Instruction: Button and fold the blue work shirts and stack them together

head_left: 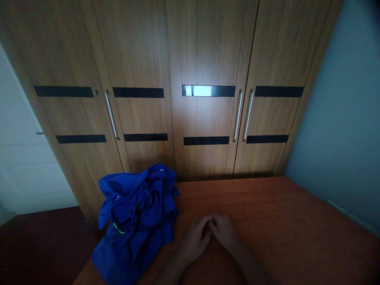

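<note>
My left hand point(196, 237) and my right hand point(223, 229) meet over the wooden table point(267, 221), with their fingertips touching. The fingers of both are curled and closed, and nothing shows between them. To the left of my left hand lies a crumpled heap of blue cloth point(139, 213), which looks like clothing, with a small bright green strip on its front side. Neither hand touches the cloth. Part of the heap hangs by the table's left edge.
Behind the table stands a tall wooden wardrobe point(204, 51) with black strips and metal handles point(238, 114). A pale wall point(341, 138) borders the right side. At the left are a white door point(26, 158) and a dark red floor point(44, 245).
</note>
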The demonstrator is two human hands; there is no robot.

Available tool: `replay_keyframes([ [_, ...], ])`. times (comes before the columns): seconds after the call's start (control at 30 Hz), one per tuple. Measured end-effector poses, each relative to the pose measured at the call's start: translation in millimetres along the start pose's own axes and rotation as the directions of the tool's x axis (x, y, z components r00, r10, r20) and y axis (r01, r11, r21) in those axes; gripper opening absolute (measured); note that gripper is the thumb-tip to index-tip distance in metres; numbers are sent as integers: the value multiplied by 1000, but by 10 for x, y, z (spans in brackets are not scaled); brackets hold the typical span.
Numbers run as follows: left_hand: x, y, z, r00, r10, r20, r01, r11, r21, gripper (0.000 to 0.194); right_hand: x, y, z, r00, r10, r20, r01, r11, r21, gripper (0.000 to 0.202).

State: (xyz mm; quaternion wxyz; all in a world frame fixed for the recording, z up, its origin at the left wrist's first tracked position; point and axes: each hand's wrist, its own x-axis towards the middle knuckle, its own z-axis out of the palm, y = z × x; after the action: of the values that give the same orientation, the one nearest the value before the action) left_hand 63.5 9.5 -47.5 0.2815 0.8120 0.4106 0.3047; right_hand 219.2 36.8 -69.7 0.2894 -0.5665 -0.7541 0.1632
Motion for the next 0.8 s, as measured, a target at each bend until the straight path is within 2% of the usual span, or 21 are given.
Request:
replay_keyframes([
  [0.23, -3, 41, -21, 1000, 5, 0, -5, 1000, -5, 47, 3, -1, 5, 1000, 7, 8, -7, 1000, -6, 21],
  [0.63, 4, -47, 27, 1000, -8, -11, 8, 1000, 2, 50, -5, -28, -21, 1000, 5, 12, -5, 1000, 25, 20],
  [0.8, 9, -20, 19, 1000, -20, -18, 20, 1000, 13, 48, 7, -6, -2, 1000, 0, 20, -1, 998, 68, 21],
])
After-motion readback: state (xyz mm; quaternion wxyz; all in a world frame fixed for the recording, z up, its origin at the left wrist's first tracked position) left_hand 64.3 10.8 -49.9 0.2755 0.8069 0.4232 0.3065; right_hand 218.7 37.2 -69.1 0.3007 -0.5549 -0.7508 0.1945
